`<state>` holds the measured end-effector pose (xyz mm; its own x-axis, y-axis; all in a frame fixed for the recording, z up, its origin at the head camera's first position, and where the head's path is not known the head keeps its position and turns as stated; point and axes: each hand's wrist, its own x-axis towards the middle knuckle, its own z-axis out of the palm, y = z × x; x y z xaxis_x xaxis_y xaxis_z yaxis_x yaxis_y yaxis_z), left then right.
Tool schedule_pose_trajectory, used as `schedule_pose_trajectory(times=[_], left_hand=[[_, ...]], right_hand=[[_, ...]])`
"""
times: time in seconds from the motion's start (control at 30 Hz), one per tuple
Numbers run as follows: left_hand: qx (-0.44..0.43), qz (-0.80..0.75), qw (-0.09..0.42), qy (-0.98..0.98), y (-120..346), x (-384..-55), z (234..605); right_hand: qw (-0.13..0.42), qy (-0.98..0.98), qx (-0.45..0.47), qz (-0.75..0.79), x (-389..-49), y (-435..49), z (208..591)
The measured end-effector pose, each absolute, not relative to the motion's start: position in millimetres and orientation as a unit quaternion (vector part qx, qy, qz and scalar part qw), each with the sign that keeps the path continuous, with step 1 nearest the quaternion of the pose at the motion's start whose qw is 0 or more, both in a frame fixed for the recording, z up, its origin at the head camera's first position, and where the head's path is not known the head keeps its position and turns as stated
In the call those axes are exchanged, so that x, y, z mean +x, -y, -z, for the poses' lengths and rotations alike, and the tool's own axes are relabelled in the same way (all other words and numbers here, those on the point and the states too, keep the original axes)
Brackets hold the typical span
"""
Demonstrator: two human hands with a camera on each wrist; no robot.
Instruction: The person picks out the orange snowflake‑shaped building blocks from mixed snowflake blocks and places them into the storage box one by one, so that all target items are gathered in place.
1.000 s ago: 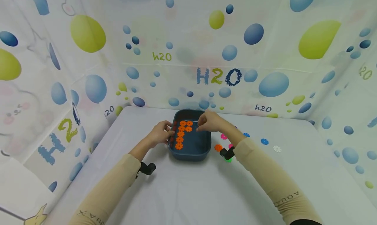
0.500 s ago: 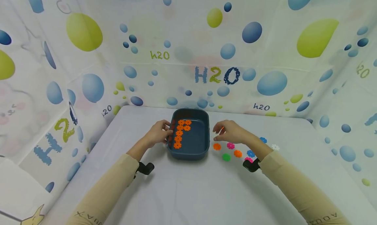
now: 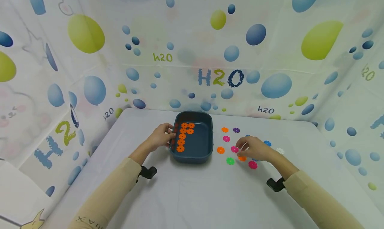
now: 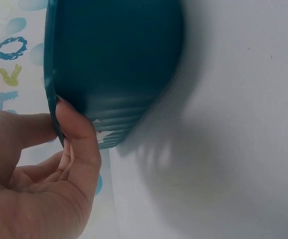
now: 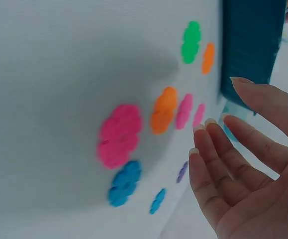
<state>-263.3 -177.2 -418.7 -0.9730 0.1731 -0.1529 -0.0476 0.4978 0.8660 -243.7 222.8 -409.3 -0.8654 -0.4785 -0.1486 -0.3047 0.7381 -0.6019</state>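
Observation:
My left hand [image 3: 160, 135] holds the left wall of a dark blue tray [image 3: 202, 140]; in the left wrist view the thumb and fingers pinch its rim [image 4: 49, 74]. Inside the tray, orange flower-shaped pieces [image 3: 182, 136] form a column with a short branch at the top. To the tray's right, my right hand [image 3: 255, 149] hovers over scattered flower pieces, fingers loosely bent and holding nothing. Closest to its fingertips are a pink piece [image 3: 234, 149] and an orange piece [image 3: 242, 158]. The right wrist view shows the thumb apart from the fingers [image 5: 226, 149].
More flower pieces lie around the right hand: green [image 3: 230, 161], purple [image 3: 236, 130], blue [image 3: 267, 143], white [image 3: 280, 150] and another pink one [image 3: 253, 164]. A white cloth covers the table [image 3: 192, 195]. A patterned curtain [image 3: 186, 72] stands behind it.
My right hand has moved out from above the tray, rightward and nearer to me, over the loose pieces. My left hand has stayed at the tray's wall.

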Motion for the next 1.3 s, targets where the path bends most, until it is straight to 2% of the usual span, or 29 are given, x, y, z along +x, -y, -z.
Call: schedule_pose_trajectory(times=[0.53, 1.07, 1.3], left_hand=[[0.036, -0.5, 0.11, -0.858, 177.2, -262.8, 417.2], [0.037, -0.504, 0.114, -0.855, 177.3, -262.0, 417.9], [0.038, -0.502, 0.116, -0.856, 178.3, -262.8, 418.1]], right_hand=[[0.143, -0.93, -0.186, 0.284, -237.3, -246.0, 435.0], [0.14, -0.923, -0.173, 0.315, -236.8, -247.0, 436.0], [0.158, -0.909, -0.185, 0.338, -234.4, -245.2, 430.4]])
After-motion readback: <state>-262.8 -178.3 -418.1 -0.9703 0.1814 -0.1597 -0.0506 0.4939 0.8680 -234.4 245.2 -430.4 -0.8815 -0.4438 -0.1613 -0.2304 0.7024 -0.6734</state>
